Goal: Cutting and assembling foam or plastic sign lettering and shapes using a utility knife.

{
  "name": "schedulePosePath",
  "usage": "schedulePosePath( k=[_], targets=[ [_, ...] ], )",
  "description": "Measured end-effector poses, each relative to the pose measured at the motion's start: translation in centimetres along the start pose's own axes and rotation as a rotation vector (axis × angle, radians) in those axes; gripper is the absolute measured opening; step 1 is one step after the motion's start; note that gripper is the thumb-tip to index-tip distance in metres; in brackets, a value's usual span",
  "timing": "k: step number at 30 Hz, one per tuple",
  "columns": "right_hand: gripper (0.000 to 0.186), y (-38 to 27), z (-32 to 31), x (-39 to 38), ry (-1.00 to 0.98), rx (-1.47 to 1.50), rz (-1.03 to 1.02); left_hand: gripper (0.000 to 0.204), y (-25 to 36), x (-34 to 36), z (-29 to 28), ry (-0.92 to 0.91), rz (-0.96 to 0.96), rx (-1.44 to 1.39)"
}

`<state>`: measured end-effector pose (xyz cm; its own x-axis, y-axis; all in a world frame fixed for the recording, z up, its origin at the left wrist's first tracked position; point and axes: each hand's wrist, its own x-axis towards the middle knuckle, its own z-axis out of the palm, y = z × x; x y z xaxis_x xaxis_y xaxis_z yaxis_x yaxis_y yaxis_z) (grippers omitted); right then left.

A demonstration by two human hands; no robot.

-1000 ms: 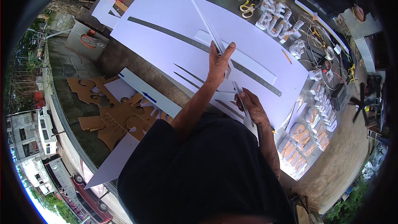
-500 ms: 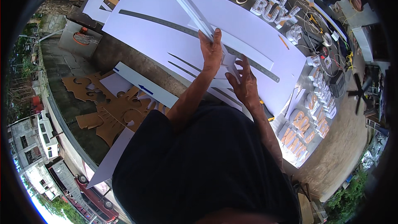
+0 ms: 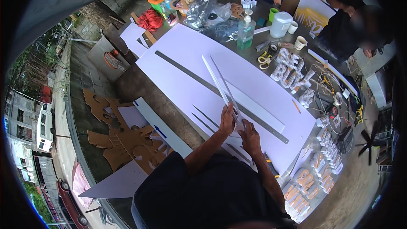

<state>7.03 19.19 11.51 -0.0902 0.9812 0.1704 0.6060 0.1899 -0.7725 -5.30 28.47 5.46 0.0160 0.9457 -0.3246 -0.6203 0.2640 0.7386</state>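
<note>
Several long, narrow white strips [image 3: 215, 77] slant up and away over a large white sheet [image 3: 186, 44] on the table. My left hand [image 3: 227, 119] is closed round them near their lower part, thumb on top. Close to its right, my right hand [image 3: 250, 138] has its fingers bent against the lower end of the strips, which it partly hides. Under the strips a long steel ruler [image 3: 182, 68] lies across the sheet. A wider white strip [image 3: 263, 112] rests beside the ruler. An orange pencil [image 3: 296, 106] lies on the sheet's right part.
White block letters [image 3: 292, 72], scissors [image 3: 265, 61] and a pump bottle [image 3: 246, 34] stand beyond the sheet. More letters [image 3: 305, 178] cover the near right. Brown cut-out panels [image 3: 123, 144] lie at left. Another person [image 3: 352, 25] is at the far right; others are at the back.
The view has tilted up, bringing people and the table's far end into sight. My right hand's spread fingers have drawn in against the strips' lower end. My left hand keeps its grip.
</note>
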Motion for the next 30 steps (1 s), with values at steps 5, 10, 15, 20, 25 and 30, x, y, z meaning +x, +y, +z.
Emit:
schedulePosePath(
  k=[5, 10, 15, 20, 25, 30],
  targets=[
    [0.042, -0.6, -1.0, 0.3, -0.007, 0.090, 0.001, 0.037, 3.3, -1.4, 1.0, -0.190, -0.068, -0.138],
    [0.042, -2.0, -1.8, -0.3, 0.048, 0.067, -0.063, 0.043, 5.0, -1.9, 0.4, -0.178, -0.055, -0.085],
    [0.043, -3.2, -1.9, -0.3, 0.025, 0.089, -0.151, 0.049, 6.9, -0.8, -1.6, -0.175, -0.112, -0.094],
    [0.043, -4.9, -1.4, -0.5, -0.006, 0.107, -0.139, 0.035, 9.1, -1.8, -0.8, -0.130, -0.022, -0.132],
    [0.045, -4.8, -0.3, 0.6, 0.094, 0.060, -0.174, 0.026, 10.2, 0.2, -0.1, -0.109, 0.044, -0.150],
    [0.044, -5.7, 0.6, 2.4, 0.064, 0.019, -0.082, 0.027, 11.0, 2.1, -1.0, -0.122, -0.022, -0.199]
  ],
)
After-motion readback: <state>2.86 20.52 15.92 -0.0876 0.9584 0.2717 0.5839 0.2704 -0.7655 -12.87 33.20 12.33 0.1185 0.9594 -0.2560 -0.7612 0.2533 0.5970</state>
